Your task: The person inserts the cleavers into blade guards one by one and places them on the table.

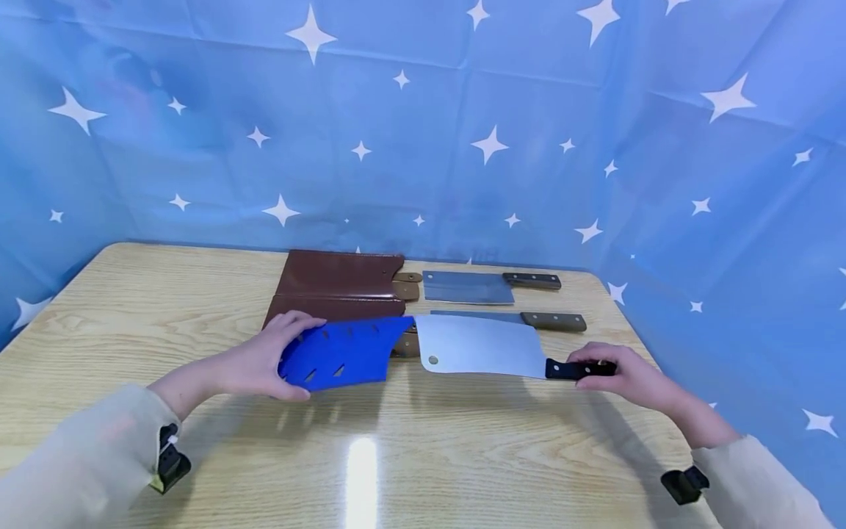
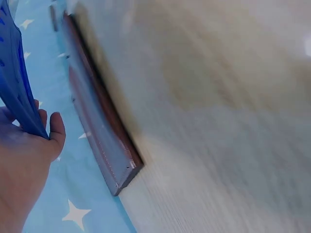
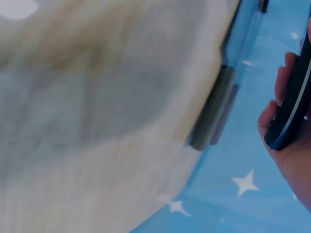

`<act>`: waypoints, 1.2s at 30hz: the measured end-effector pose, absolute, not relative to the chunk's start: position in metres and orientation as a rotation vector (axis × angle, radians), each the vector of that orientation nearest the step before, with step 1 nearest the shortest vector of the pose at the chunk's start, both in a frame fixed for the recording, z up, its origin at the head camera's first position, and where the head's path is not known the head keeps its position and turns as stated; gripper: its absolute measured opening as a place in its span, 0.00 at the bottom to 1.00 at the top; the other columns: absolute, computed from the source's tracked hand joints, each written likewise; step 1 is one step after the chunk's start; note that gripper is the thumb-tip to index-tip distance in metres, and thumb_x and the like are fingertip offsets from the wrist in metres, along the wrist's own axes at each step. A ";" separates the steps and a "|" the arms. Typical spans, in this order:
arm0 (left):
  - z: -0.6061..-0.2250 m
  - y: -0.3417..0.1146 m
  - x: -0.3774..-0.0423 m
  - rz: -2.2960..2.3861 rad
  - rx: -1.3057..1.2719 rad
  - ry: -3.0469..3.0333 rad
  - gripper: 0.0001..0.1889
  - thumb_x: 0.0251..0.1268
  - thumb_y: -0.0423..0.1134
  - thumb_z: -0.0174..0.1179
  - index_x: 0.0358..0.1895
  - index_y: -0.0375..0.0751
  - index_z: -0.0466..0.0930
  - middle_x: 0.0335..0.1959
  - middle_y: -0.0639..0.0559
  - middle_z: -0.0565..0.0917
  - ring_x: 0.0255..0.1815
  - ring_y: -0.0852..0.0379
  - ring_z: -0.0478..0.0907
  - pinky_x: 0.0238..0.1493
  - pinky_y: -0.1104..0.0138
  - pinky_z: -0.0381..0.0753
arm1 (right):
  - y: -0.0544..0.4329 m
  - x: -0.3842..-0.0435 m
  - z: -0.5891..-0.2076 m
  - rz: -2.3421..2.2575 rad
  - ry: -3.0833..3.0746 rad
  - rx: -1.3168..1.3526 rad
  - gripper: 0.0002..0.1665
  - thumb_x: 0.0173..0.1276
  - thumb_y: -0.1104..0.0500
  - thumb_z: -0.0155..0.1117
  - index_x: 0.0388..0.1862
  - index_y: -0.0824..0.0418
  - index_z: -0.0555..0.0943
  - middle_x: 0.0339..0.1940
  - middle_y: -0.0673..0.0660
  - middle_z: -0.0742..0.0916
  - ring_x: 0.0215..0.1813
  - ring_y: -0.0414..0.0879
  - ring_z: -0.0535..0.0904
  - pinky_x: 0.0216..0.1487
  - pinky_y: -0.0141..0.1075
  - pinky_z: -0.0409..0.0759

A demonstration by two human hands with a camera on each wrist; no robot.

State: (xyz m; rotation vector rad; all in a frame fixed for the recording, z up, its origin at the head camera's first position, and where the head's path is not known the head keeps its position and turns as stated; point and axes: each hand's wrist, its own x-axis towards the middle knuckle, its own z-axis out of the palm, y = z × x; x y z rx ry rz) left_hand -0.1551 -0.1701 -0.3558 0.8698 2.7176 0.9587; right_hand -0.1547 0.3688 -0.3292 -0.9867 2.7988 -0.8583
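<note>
My left hand (image 1: 283, 356) grips the closed end of a blue slotted blade sheath (image 1: 350, 351), thumb below and fingers above. Its open end faces right, close to the tip of a broad cleaver (image 1: 482, 345) with a hole near its lower front corner. By its black riveted handle (image 1: 562, 369), my right hand (image 1: 611, 373) holds the cleaver level above the table. The left wrist view shows the sheath (image 2: 17, 77) between thumb and fingers. In the right wrist view the black handle (image 3: 291, 102) lies in the curled fingers.
Behind are two brown leather sheaths (image 1: 337, 273) with strap tabs. To their right lie a cleaver with a dark handle (image 1: 469, 286) and another wooden-handled knife (image 1: 554, 321), partly hidden by the raised blade. A blue starry cloth (image 1: 423, 110) hangs behind the wooden table (image 1: 277, 470).
</note>
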 end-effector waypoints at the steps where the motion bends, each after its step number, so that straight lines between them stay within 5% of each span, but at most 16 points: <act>1: -0.354 -0.170 -0.158 0.986 0.862 2.705 0.47 0.41 0.49 0.71 0.68 0.40 0.59 0.62 0.41 0.61 0.61 0.41 0.60 0.50 0.50 0.72 | 0.367 -0.157 -0.327 -0.871 2.780 -1.004 0.16 0.58 0.66 0.67 0.46 0.57 0.81 0.40 0.41 0.82 0.38 0.31 0.75 0.34 0.29 0.73; 36: -0.354 -0.177 -0.168 1.147 0.806 2.573 0.44 0.47 0.47 0.67 0.69 0.40 0.57 0.63 0.39 0.60 0.63 0.35 0.58 0.51 0.46 0.71 | 0.345 -0.164 -0.319 -0.936 2.516 -1.171 0.17 0.59 0.67 0.65 0.47 0.56 0.81 0.40 0.46 0.82 0.33 0.35 0.73 0.30 0.29 0.74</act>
